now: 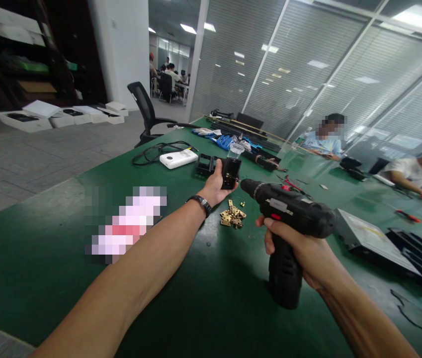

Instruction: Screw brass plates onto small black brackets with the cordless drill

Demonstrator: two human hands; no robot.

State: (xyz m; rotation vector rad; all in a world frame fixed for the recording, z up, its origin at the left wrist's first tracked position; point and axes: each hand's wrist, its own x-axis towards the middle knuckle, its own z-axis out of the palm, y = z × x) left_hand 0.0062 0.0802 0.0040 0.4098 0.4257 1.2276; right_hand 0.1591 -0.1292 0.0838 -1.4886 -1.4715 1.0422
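Note:
My left hand (216, 186) is closed around a small black block-shaped part (230, 172), held upright above the green table (46, 238). My right hand (300, 248) grips the handle of a black cordless drill (289, 214). The drill's tip points left and sits right at the lower edge of the black part. A small heap of brass-coloured metal pieces (232, 217) lies on the table just below the two hands. I wear a dark watch on the left wrist.
A white box with a black cable (178, 158), a black frame part (205, 164), a clear cup (236, 149) and blue gloves (225, 141) lie farther back. A flat silver-and-black unit (375, 243) is at right. Two people sit across the table; an office chair (145, 112) stands behind.

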